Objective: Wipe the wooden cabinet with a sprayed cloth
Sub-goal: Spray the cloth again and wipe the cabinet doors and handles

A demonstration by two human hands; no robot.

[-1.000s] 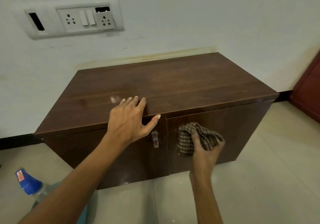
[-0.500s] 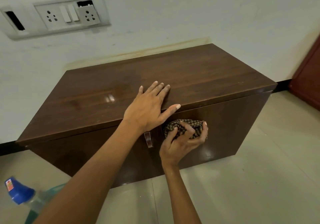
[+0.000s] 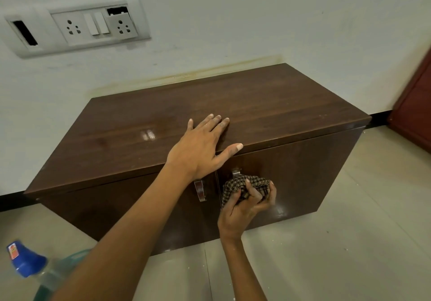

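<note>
A low dark wooden cabinet (image 3: pixel 268 104) with two doors stands on the floor against the white wall. My left hand (image 3: pixel 203 146) lies flat on the front edge of its top, fingers spread, thumb over the edge. My right hand (image 3: pixel 247 202) grips a bunched brown checked cloth (image 3: pixel 242 185) and presses it against the right door, just below that door's metal handle (image 3: pixel 236 172). The left door's metal handle (image 3: pixel 200 190) shows beside my left wrist.
A spray bottle with a blue cap (image 3: pixel 24 260) stands on the tiled floor at the lower left, partly behind my left arm. A switch and socket panel (image 3: pixel 77 29) sits on the wall. A red-brown door (image 3: pixel 415 114) is at the right edge.
My right hand moved the cloth left across the right door to the spot under its handle, then slightly down. My left hand slid right along the top's front edge.
</note>
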